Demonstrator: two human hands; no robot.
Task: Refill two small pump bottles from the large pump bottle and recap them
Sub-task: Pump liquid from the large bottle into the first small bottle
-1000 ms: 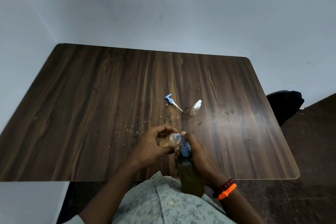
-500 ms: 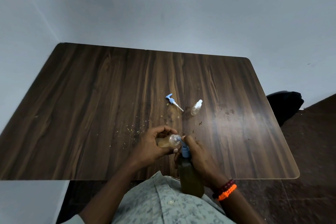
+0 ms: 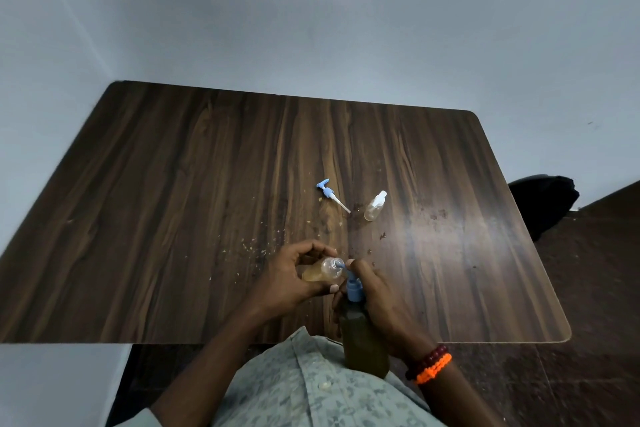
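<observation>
— Head view: what did the fingers have?

— The left hand's (image 3: 287, 279) fingers (image 3: 310, 248) were curled closed around a small uncapped bottle (image 3: 322, 272), tipped on its side, mouth toward three o'clock. The right hand (image 3: 375, 298) was wrapped round the large pump bottle (image 3: 362, 340), one fingertip on top of its blue pump head (image 3: 353, 288), whose spout met the small bottle's mouth.

— And where was that on the bench (image 3: 173, 218)?

— At six o'clock, near the edge. The large bottle's base hung past the edge, over a patterned shirt (image 3: 304, 388).

— Further out?

— Toward twelve o'clock lay a loose blue pump cap (image 3: 329, 192) with its white tube. Near it, at its three o'clock, lay a second small bottle (image 3: 375, 206), capped, on its side. Crumbs (image 3: 249, 246) were scattered at ten o'clock from the hands.
</observation>
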